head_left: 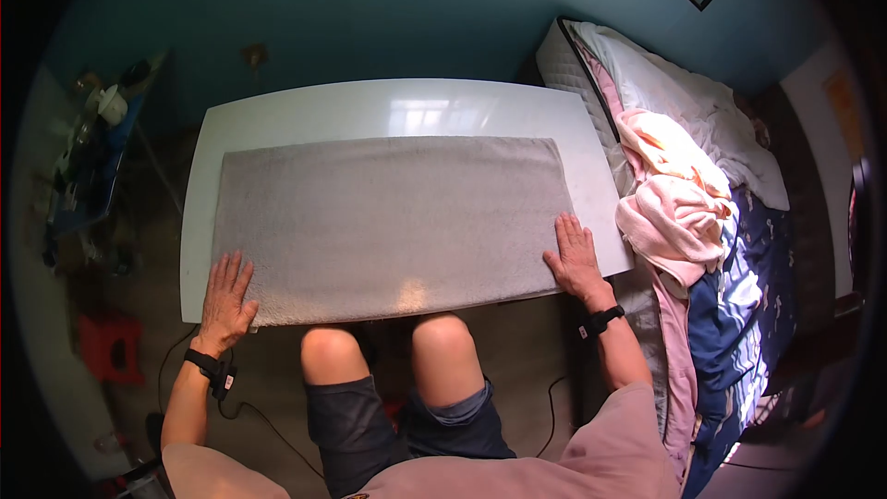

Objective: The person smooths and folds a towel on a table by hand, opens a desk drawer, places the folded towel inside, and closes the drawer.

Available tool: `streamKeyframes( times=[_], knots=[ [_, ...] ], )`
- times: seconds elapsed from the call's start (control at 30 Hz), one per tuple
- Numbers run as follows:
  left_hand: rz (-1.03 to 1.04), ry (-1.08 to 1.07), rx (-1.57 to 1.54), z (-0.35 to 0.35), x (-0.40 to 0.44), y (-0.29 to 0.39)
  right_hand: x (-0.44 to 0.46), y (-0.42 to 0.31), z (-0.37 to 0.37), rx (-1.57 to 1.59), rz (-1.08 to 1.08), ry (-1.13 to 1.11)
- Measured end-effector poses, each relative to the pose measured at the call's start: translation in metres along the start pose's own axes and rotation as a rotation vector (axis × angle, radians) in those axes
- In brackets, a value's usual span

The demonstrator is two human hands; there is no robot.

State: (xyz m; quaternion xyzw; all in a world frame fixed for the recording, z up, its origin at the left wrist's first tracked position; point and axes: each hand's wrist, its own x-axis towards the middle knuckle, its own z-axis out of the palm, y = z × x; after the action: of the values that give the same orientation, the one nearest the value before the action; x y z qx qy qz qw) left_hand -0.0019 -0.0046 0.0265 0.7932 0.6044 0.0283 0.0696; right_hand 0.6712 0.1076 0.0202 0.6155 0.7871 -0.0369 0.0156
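Left hand (222, 305): palm down, fingers extended over the grey cloth's near left corner, gripping nothing.
Right hand (577, 263): likewise flat at the cloth's right edge, toward the near side; no pinch shows.
Grey cloth (388, 222): laid out unfolded on the white table (323, 111), its near edge along the table's near edge.
Spreading: looks done, I judge; whether any smoothing is left, I cannot tell.
Covered edges: hidden under both hands; any overhang at the near side is unclear.
Right side: pink blanket (674, 222) heaped, sunlit.
Left side: dark clutter, hard to make out.
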Motion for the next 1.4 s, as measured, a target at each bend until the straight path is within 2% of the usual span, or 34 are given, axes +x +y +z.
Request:
streamKeyframes(
  times=[0.13, 0.27, 0.33, 0.43, 0.6, 0.7, 0.77, 0.87, 1.03, 1.13, 1.17, 1.23, 1.27, 1.33, 1.37, 1.4],
  knots=[
    [-0.118, -0.055, -0.086, -0.025, 0.041, 0.017, 0.029, -0.046, -0.022, -0.064, 0.025, -0.077],
    [-0.103, 0.001, -0.102, -0.030, 0.134, 0.033, 0.097, -0.124, -0.027, -0.011, -0.352, 0.032],
    [-0.101, 0.015, -0.053, -0.021, 0.180, 0.036, 0.137, -0.161, -0.025, 0.015, -0.435, 0.079],
    [-0.157, 0.064, -0.067, -0.002, 0.221, 0.031, 0.184, -0.195, -0.019, 0.115, -0.414, 0.015],
    [-0.191, 0.080, 0.000, 0.010, 0.218, -0.002, 0.203, -0.155, 0.004, 0.031, -0.391, 0.064],
    [-0.236, 0.105, 0.017, 0.008, 0.198, -0.032, 0.192, -0.099, -0.005, 0.022, -0.296, 0.049],
    [-0.258, 0.115, 0.027, 0.002, 0.188, -0.050, 0.182, -0.058, -0.007, 0.020, -0.105, 0.041],
    [-0.339, 0.083, 0.089, 0.001, 0.169, -0.071, 0.166, -0.014, -0.007, 0.032, -0.029, 0.049],
    [-0.610, -0.009, 0.140, -0.005, 0.115, -0.104, 0.151, 0.008, -0.016, 0.082, 0.090, 0.017],
    [-0.633, 0.139, 0.105, 0.012, 0.067, -0.123, 0.146, 0.014, -0.011, 0.131, 0.087, 0.049],
    [-0.630, 0.147, 0.111, 0.015, 0.051, -0.124, 0.142, 0.014, -0.011, 0.142, 0.069, 0.058],
    [-0.461, 0.442, -0.077, 0.016, 0.024, -0.117, 0.123, 0.017, -0.012, 0.154, 0.057, 0.067],
    [-0.458, 0.440, -0.076, 0.015, 0.012, -0.107, 0.109, 0.020, -0.015, 0.162, -0.002, 0.106],
    [-0.284, 0.415, -0.172, -0.014, -0.005, -0.051, 0.077, 0.020, -0.023, 0.174, -0.063, 0.140],
    [-0.286, 0.409, -0.169, -0.022, -0.011, -0.031, 0.056, 0.019, -0.031, 0.226, -0.103, 0.120],
    [-0.176, 0.311, -0.119, -0.028, -0.019, -0.012, 0.034, 0.017, -0.035, 0.280, -0.142, 0.094]
  ],
)
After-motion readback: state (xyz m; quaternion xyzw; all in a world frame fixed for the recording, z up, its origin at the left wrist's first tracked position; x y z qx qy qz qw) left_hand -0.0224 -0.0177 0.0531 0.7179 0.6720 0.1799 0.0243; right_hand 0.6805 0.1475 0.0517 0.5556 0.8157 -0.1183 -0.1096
